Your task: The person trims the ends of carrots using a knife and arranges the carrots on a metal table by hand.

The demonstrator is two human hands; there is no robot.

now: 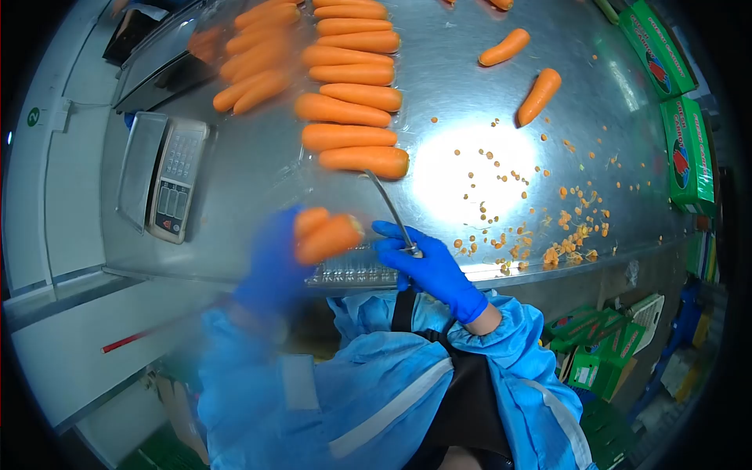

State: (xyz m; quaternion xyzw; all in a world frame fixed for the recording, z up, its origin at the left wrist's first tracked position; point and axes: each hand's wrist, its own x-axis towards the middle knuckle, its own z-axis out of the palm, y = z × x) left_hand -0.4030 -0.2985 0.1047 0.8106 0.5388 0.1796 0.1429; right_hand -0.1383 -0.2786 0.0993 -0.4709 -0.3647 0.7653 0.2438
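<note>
My left hand [272,262], in a blue glove and blurred, is closed around carrots [330,238], of which two orange ends show. My right hand [432,269], also gloved in blue, grips a knife [385,199] with a thin curved blade. The blade slants up and left; its tip appears at the lower edge of the nearest carrot in a row [365,161]. The handle is mostly hidden in my fingers. Clear ribbed plastic [354,268] lies at the table edge between my hands.
A steel table [258,168] bears more carrots [254,63] at the upper left and loose ones [539,97] to the right. Carrot trimmings [578,233] are scattered at right. A scale [178,180] stands at left; green boxes [689,153] line the right edge.
</note>
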